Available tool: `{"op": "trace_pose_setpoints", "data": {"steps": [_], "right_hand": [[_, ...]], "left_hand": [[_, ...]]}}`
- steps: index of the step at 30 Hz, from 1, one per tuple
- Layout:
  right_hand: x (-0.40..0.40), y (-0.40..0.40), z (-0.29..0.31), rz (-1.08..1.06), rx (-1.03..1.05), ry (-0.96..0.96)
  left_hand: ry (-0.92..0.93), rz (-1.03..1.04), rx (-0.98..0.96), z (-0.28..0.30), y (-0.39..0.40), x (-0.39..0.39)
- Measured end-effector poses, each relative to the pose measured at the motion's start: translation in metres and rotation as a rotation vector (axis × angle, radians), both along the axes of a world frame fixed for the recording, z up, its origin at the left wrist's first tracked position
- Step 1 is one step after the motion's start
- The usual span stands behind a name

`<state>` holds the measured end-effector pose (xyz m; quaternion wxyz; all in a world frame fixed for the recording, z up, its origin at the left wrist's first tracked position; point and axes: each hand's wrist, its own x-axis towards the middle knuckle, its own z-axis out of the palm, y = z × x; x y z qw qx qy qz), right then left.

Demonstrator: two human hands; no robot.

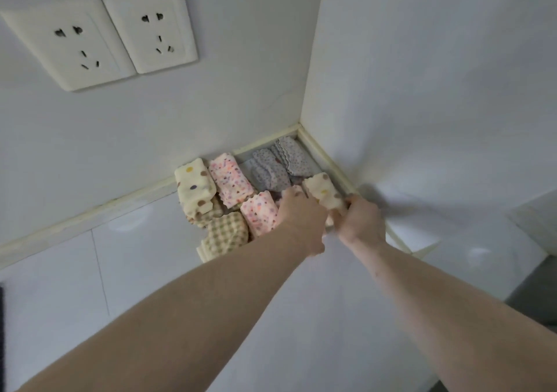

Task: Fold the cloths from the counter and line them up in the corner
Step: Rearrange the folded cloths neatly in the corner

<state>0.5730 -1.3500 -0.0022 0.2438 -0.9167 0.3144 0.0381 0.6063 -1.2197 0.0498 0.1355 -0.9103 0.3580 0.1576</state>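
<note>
Several folded cloths stand packed in the counter's far corner. At the back lie two grey dotted cloths [281,162], a pink speckled cloth [230,179] and a cream dotted cloth [194,188]. In front are a tan checked cloth [224,232] and a second pink speckled cloth [260,212]. My right hand [360,220] grips another cream dotted cloth [324,191] against the right wall. My left hand [300,214] holds that same cloth from its left side, fingers curled on it.
The white counter [144,259] runs left and toward me. Two wall sockets [102,39] sit on the back wall above. A cream sealing strip [90,214] lines the wall joint. A dark object [2,331] shows at the left edge.
</note>
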Motion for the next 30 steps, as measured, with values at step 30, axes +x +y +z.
{"op": "trace_pose_setpoints", "data": {"steps": [30], "right_hand": [[0.063, 0.094, 0.098, -0.030, 0.731, -0.203]], "left_hand": [[-0.551, 0.382, -0.946, 0.076, 0.191, 0.020]]}}
